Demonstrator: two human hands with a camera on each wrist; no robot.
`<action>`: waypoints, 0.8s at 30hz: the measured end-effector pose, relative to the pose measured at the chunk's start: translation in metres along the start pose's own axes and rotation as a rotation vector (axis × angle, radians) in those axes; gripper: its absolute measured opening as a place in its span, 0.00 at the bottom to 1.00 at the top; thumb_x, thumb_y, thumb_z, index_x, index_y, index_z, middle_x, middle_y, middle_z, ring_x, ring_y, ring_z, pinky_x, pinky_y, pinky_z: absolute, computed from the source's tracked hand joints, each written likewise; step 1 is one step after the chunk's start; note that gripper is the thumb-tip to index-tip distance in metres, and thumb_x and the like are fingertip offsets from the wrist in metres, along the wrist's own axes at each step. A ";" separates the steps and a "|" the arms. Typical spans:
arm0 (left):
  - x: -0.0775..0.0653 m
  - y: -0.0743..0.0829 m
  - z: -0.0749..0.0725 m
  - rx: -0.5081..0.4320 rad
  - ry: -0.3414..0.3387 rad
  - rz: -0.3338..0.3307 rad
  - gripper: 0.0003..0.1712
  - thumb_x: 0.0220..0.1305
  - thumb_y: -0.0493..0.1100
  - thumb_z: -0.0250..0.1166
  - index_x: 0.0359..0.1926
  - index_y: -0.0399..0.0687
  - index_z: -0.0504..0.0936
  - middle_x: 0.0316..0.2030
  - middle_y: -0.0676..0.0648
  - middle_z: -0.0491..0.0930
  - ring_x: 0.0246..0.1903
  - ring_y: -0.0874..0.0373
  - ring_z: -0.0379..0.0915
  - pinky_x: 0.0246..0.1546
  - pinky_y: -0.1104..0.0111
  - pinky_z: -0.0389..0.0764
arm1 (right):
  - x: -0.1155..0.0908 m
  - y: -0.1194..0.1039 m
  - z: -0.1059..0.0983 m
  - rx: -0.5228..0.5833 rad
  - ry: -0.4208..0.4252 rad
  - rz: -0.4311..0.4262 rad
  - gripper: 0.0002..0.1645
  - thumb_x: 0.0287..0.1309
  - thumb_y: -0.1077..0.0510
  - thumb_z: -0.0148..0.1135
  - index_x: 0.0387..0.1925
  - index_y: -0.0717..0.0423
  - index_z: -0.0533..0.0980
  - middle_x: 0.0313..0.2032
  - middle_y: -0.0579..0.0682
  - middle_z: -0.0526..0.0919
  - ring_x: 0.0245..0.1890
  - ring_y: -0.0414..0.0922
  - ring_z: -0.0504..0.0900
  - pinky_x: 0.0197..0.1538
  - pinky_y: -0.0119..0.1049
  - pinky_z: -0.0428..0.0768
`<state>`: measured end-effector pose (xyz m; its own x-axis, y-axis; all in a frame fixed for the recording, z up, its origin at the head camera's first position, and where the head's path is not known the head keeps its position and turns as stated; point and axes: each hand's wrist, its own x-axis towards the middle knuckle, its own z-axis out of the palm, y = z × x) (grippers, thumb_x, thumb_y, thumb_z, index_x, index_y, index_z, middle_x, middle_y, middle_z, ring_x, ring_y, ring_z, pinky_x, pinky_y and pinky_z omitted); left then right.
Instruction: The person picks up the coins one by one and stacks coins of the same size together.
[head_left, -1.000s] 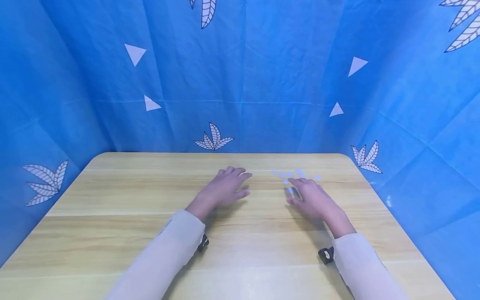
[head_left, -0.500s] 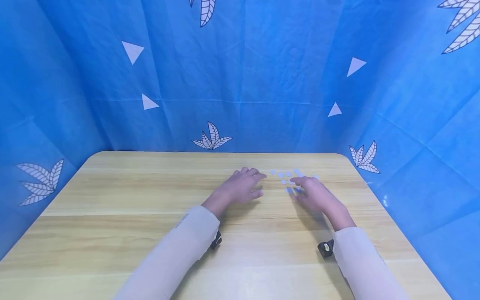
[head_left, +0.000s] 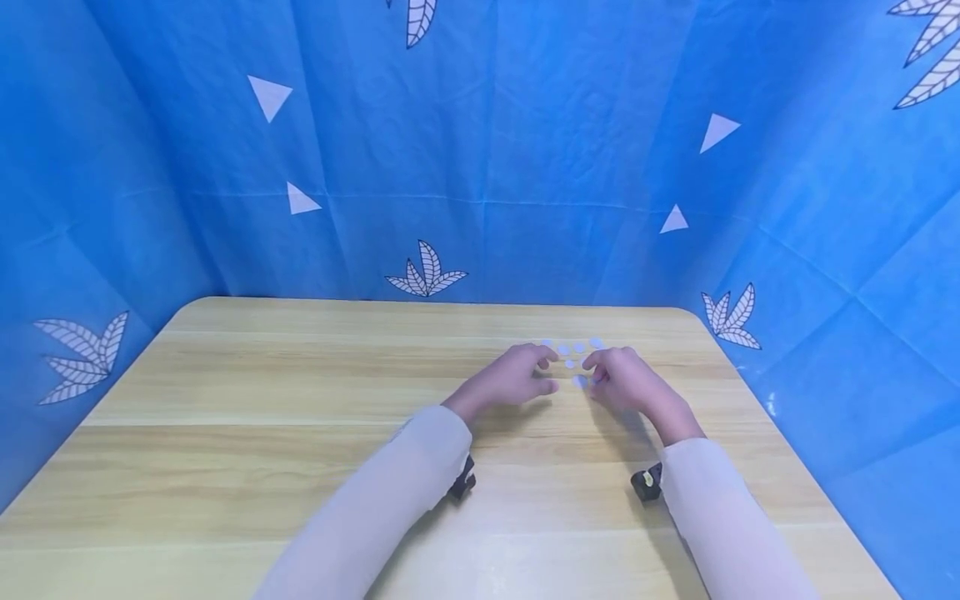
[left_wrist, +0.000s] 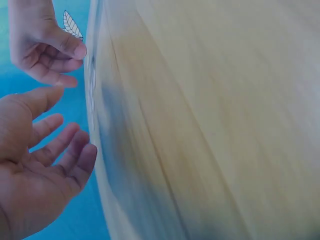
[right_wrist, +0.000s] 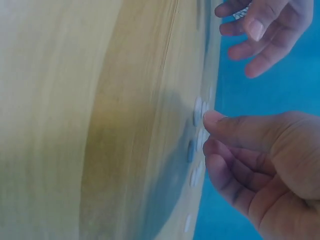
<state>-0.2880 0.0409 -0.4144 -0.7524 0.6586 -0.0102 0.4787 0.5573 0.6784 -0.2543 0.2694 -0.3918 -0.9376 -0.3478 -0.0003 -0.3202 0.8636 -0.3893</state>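
Note:
Small flat white discs (head_left: 579, 381) lie scattered on the wooden table (head_left: 300, 483), toward its far right side. My right hand (head_left: 622, 383) hangs over their right side, fingers bent, hiding some of them. In the right wrist view, thumb and bent index finger of the right hand (right_wrist: 260, 165) are slightly apart, with pale discs (right_wrist: 197, 111) on the tabletop beyond. Left of the discs is my left hand (head_left: 525, 375), thumb and fingers spread apart and nothing between them. The left wrist view shows the left hand (left_wrist: 40, 160) with palm visible and fingers relaxed, facing the right hand (left_wrist: 45, 45).
A blue curtain (head_left: 480, 150) printed with white leaves and triangles surrounds the table's back and sides. The table's far edge (head_left: 360, 301) runs just behind the discs. Dark wrist cameras (head_left: 647, 482) sit below both sleeves.
My left hand has moved right, up to the left side of the discs. The right hand has stayed over the discs, its fingers bending more.

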 end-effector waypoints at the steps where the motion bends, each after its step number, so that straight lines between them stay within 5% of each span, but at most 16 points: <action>1: 0.003 0.001 0.002 -0.032 0.006 -0.019 0.29 0.72 0.47 0.66 0.69 0.44 0.73 0.59 0.43 0.79 0.57 0.53 0.77 0.57 0.63 0.79 | 0.001 0.001 0.000 0.005 -0.001 0.003 0.21 0.56 0.70 0.70 0.52 0.70 0.81 0.36 0.57 0.87 0.40 0.52 0.86 0.49 0.51 0.84; 11: 0.024 0.007 0.014 -0.263 0.072 -0.162 0.22 0.61 0.34 0.72 0.58 0.38 0.82 0.45 0.48 0.85 0.48 0.57 0.80 0.54 0.68 0.80 | 0.007 0.010 0.004 0.132 -0.029 0.054 0.18 0.55 0.68 0.73 0.48 0.68 0.82 0.38 0.56 0.88 0.42 0.52 0.87 0.52 0.49 0.84; 24: 0.045 0.015 0.027 -0.293 0.118 -0.216 0.13 0.59 0.31 0.75 0.46 0.39 0.88 0.36 0.51 0.86 0.37 0.62 0.80 0.44 0.74 0.82 | 0.011 0.023 0.010 0.197 -0.004 0.080 0.11 0.58 0.66 0.72 0.43 0.66 0.84 0.36 0.54 0.89 0.39 0.50 0.87 0.49 0.47 0.84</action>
<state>-0.3025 0.0924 -0.4246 -0.8768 0.4696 -0.1032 0.1663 0.4975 0.8514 -0.2707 0.2813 -0.4097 -0.9581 -0.2832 -0.0419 -0.2121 0.8004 -0.5606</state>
